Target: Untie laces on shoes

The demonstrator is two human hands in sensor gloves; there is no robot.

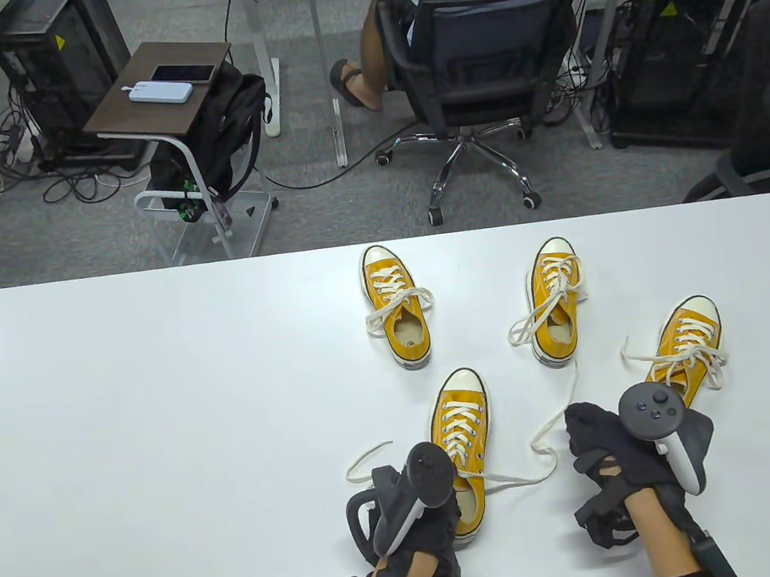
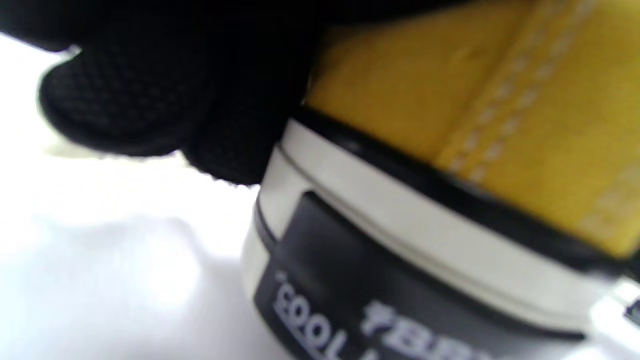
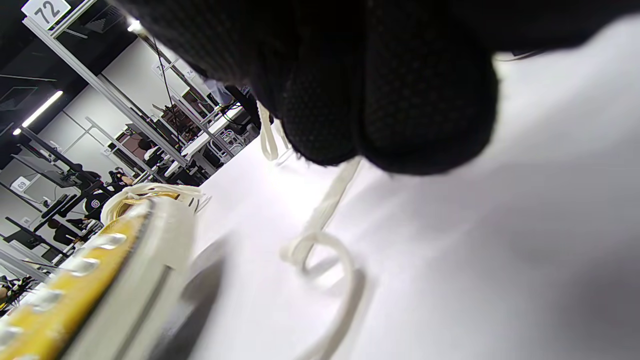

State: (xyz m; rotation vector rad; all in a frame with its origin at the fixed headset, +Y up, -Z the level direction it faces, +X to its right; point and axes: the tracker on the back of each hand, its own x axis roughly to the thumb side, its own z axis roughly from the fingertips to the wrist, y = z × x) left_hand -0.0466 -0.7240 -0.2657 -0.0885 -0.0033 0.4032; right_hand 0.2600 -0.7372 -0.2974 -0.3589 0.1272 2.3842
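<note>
Overhead view faces table; wrist views close, low.

The nearest shoe has its heel hidden under the left hand; its heel label blurs.

The desk is plain white. Four shoes on it share one colouring: mustard-yellow canvas, cream-white toe caps and soles, a thin black stripe round the sole, cream laces. The nearest shoe, at about six o'clock on the desk, shows white stitching on the yellow and a black heel patch with white lettering in the left wrist view. The others sit at twelve o'clock, one o'clock and three o'clock. The loose lace is cream. Both gloves, left hand and right hand, are black mesh. The left tracker is dark grey over white, as is the right tracker. The floor is speckled grey carpet.
</note>
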